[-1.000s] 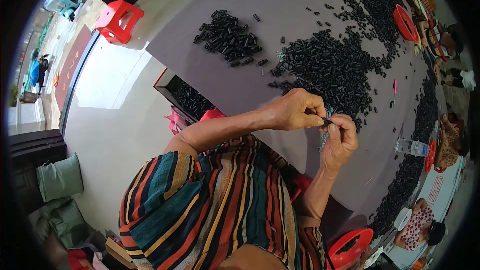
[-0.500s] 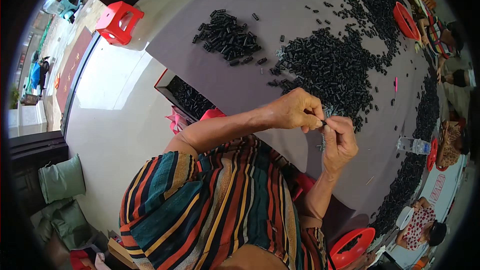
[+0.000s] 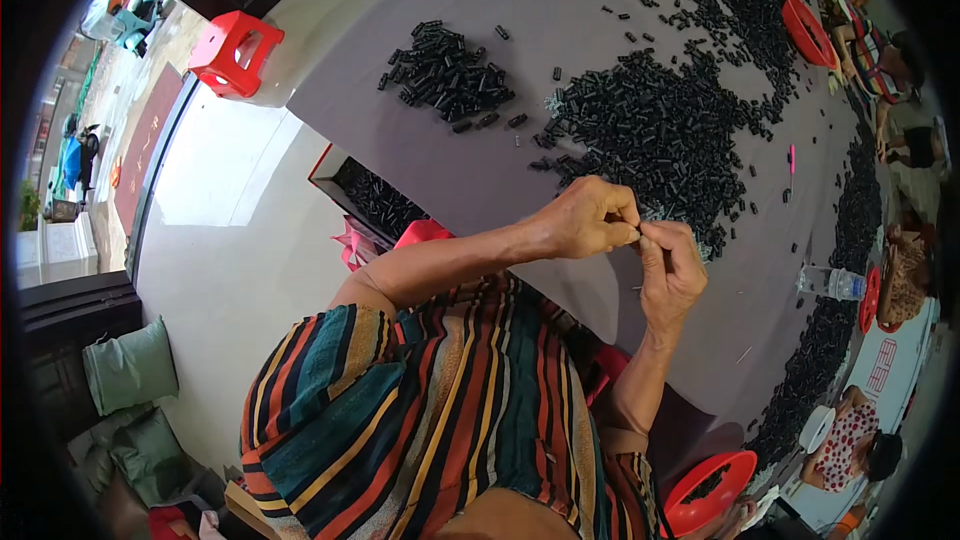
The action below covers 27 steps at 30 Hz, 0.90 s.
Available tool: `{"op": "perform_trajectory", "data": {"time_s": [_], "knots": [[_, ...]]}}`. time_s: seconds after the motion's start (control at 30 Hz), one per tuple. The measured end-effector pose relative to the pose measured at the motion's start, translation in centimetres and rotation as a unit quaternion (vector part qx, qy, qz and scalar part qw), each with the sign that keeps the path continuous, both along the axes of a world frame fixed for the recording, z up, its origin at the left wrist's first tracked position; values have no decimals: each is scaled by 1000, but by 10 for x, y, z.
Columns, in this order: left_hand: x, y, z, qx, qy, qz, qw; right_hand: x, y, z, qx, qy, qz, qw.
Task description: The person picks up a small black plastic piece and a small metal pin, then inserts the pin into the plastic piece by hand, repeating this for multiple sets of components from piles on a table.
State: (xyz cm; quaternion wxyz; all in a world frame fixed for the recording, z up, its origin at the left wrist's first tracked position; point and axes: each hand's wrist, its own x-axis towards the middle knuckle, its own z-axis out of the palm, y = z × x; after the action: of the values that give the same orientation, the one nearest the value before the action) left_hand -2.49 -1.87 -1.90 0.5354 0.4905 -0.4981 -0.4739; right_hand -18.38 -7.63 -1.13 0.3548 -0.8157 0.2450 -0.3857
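My left hand (image 3: 592, 220) and my right hand (image 3: 673, 270) meet fingertip to fingertip above the near side of the table. Between the pinched fingers is a small dark piece (image 3: 640, 231), mostly covered, so its exact shape cannot be made out. Just beyond both hands spreads a large heap of short black cylindrical parts (image 3: 650, 125). A few small pale, clear-looking pieces (image 3: 655, 212) lie at that heap's near edge, right behind my fingers. Farther left is a smaller pile of similar but seemingly longer black parts (image 3: 445, 70).
The grey-covered table (image 3: 400, 155) carries more black parts (image 3: 845, 270) along its right side. A clear bottle (image 3: 830, 283), a pink pen (image 3: 792, 165) and red basins (image 3: 810, 30) are there too. An open box of parts (image 3: 375, 192) sits below the left edge. Other people work opposite.
My right hand has shifted slightly left and up, with its fingers still pinched. The left hand has barely moved. The whole view has shifted a little.
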Motion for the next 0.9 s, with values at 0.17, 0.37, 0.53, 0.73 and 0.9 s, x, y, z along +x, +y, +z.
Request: {"op": "perform_trajectory", "data": {"time_s": [0.17,0.37,0.53,0.73,0.9], "knots": [[3,-5,-1,73,85,10,994,5,3,1,47,-39,-19,998],[0,-2,-2,72,33,44,996,13,15,-5,-191,187,-101,958],[0,-2,3,87,-25,55,994,17,13,-9,-205,171,-123,956],[1,-1,1,62,-58,43,995,22,12,-13,-226,157,-126,953],[4,-3,-1,81,-55,29,995,26,13,-28,-192,114,-130,966]]}}
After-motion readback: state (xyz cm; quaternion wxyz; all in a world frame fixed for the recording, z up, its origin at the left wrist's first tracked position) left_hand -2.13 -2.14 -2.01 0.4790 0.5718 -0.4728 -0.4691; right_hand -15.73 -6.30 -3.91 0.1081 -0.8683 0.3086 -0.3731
